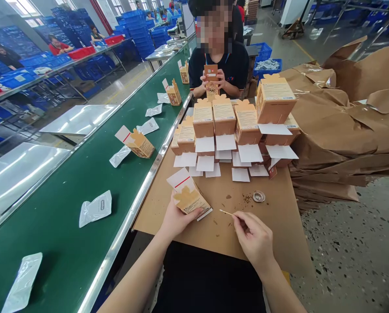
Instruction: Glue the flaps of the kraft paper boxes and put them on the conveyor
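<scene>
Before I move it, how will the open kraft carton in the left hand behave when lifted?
The kraft carton in the left hand looks light and fairly stiff: thin card walls holding a square shape. Its folded flaps will probably flex, and hard squeezing could dent it.

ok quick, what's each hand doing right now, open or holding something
Left hand: closed, holding a kraft paper carton.
Right hand: closed, pinching a thin wooden stick.

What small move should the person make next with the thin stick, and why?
Probably touch the thin stick to the kraft carton: the right hand pinches it with the tip aimed at the carton, which the left hand holds up close.
</scene>
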